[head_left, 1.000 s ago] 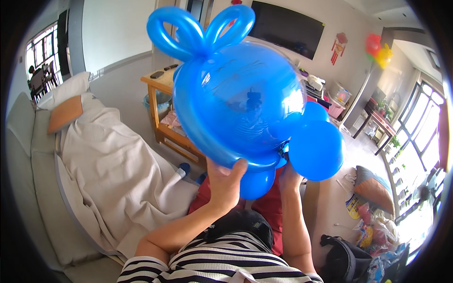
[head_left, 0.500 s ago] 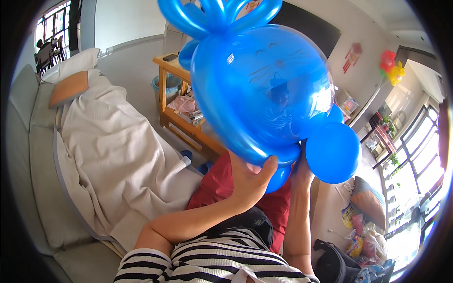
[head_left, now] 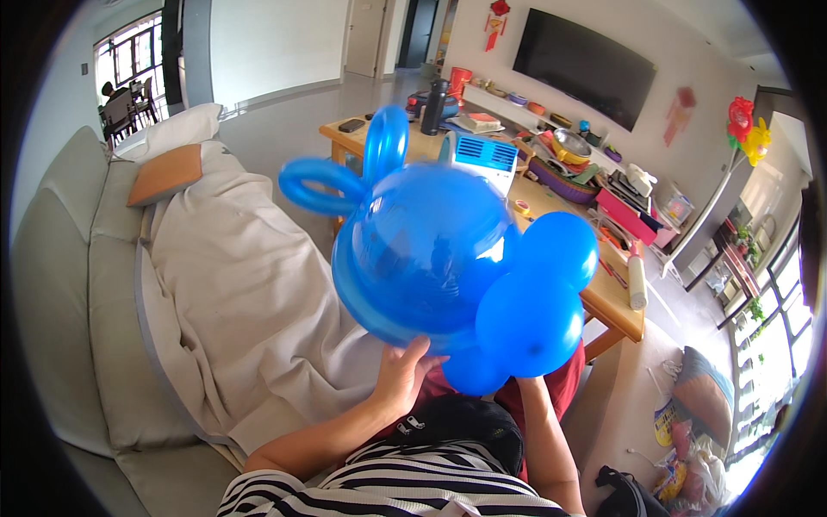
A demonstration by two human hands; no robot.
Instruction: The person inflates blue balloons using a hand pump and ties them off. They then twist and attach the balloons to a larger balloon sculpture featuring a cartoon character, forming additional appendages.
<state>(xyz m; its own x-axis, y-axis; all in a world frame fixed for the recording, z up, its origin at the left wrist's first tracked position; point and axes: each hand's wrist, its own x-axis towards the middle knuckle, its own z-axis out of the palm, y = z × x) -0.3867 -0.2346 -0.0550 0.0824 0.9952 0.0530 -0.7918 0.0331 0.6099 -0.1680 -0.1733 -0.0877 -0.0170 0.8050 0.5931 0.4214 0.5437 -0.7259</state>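
Note:
In front of me hangs a blue balloon figure, a large clear round balloon edged by a long blue one. Two looped ears stick out at its upper left, and several small round blue balloons cluster at its lower right. Under the bottom edge is my left hand, thumb and fingers spread apart, its thumb at the balloon. My right hand reaches up behind the round cluster and bears the figure there; its fingers are hidden by the balloons.
Beyond the figure, a wooden table carries a blue-and-white box-shaped appliance, a black bottle, a basket and clutter. A beige blanket covers the sofa on the left. A cushion and bags lie at the right.
The balloon figure has dropped lower and tilted left, its ears now fully in view. My left thumb and fingers have spread from their grip on its edge. More of the table and room shows.

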